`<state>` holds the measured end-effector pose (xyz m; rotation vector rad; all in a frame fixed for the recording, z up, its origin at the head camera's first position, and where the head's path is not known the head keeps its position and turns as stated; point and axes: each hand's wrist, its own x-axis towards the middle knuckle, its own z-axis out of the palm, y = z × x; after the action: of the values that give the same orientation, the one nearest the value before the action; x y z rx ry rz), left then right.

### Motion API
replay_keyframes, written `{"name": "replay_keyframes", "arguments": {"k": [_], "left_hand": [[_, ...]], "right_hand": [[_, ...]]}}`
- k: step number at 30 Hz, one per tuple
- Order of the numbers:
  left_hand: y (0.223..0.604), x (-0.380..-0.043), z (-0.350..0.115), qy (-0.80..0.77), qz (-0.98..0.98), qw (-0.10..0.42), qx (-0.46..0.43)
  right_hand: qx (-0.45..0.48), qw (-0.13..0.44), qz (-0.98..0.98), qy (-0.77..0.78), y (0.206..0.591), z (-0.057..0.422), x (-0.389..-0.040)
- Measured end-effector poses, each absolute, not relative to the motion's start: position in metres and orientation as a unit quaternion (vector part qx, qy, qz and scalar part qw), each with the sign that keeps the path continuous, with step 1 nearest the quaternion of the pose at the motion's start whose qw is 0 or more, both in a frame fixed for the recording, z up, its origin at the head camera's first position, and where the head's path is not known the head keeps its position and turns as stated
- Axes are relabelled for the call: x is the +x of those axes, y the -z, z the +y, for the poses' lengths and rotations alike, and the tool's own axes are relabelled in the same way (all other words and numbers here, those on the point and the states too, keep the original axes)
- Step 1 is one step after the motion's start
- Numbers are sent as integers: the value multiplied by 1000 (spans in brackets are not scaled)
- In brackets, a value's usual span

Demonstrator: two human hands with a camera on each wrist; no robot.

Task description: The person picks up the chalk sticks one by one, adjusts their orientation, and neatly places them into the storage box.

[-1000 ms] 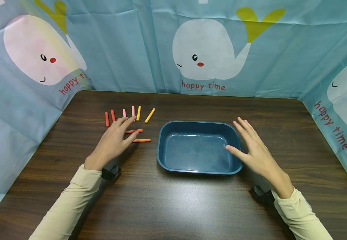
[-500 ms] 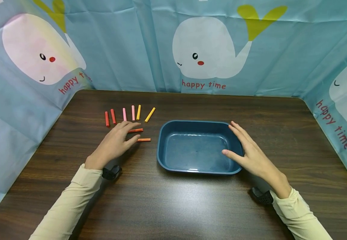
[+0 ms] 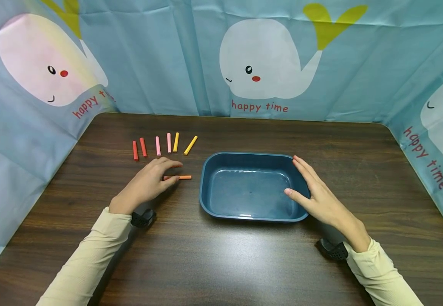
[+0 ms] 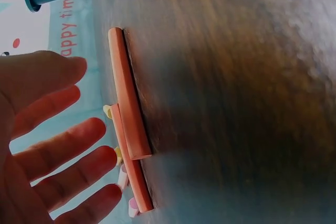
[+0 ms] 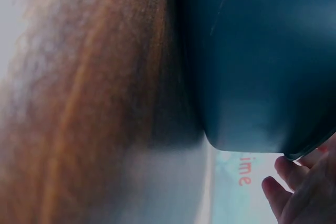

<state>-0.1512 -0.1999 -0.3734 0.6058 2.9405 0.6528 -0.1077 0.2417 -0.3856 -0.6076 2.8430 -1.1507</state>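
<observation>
My left hand (image 3: 149, 180) hovers with loosely bent, parted fingers over two orange sticks that look like crayons. The nearer orange crayon (image 3: 185, 177) shows past the thumb in the head view. The farther orange crayon (image 4: 140, 190) is hidden by the hand there, but the left wrist view has both lying on the table, apart from the fingers. My right hand (image 3: 322, 197) is at the right end of a blue rectangular tray (image 3: 250, 219). Its thumb reaches over the inside, and its fairly straight fingers lie along the outer rim. Whether they press the tray is unclear.
Behind my left hand lie two red crayons (image 3: 135, 151), two pink crayons (image 3: 158, 146) and two yellow crayons (image 3: 191, 145). The dark wooden table (image 3: 221, 263) backs onto a blue whale-print curtain (image 3: 191, 55). A black wrist camera (image 3: 143, 218) sits on each wrist.
My right hand has shifted left to the tray's rim. My left hand has moved slightly, now covering the farther orange crayon and uncovering the pink ones. The crayons and tray stay put.
</observation>
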Motion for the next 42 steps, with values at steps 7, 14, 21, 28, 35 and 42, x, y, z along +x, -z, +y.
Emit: {"name": "replay_keyframes", "arguments": {"k": [7,14,21,28,35,42], "left_hand": [[375,-151,-199,-205,955,56,207],[376,-151,-199,-203,953,69,215],[378,-153,-199,-201,954,58,216],[382,-157,-200,-207,952,46,221],[382,-159,-199,-204,955,53,208],[378,-157,-199,-214,955,61,195]], "right_hand": [[-196,1,906,375,386,242,-108],[-197,0,904,379,387,242,-108],[-199,-7,910,363,388,242,-108],[-202,-6,916,347,387,242,-107],[-207,8,916,343,385,242,-105],[-207,8,914,348,385,243,-106]]}}
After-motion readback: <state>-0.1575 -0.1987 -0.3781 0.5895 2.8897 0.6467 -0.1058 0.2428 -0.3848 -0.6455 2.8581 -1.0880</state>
